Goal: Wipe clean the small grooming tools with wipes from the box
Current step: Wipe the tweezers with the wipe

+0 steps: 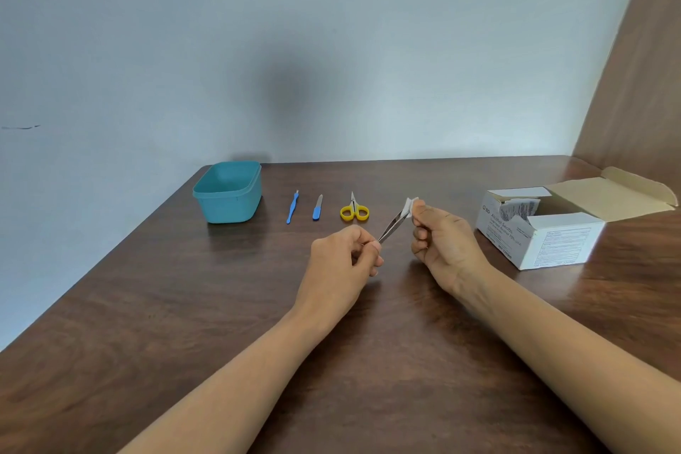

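Nearest, two bare forearms reach in over the dark brown wood-grain surface (177, 306). The left hand (342, 254) has its fingers curled and pinches the near end of the slim silver metal tweezers (391, 224) between thumb and fingertips. The tweezers are held up off the surface, slanting away and to the right. The right hand (444, 238) is also curled; its thumb and forefinger pinch a small folded white wipe (410, 205) around the far tip of the tweezers.

Beyond the hands, three tools lie in a row on the surface, apart from one another, tips pointing away. From right to left: small yellow-handled scissors (354, 212), blades closed; a short blue-handled nail file (317, 208); a thin blue cuticle tool (292, 208).

Right of the hands sits a white cardboard box (552, 243) printed "Alcohol Swabs", lid flap folded back, a crumpled printed packet (519, 209) showing in the opening.

Far left, near the back edge, stands a teal plastic tub (228, 203), lidless. Its inside is only partly visible.

Behind: pale grey-blue wall (294, 48); brown panel (641, 66) at right.
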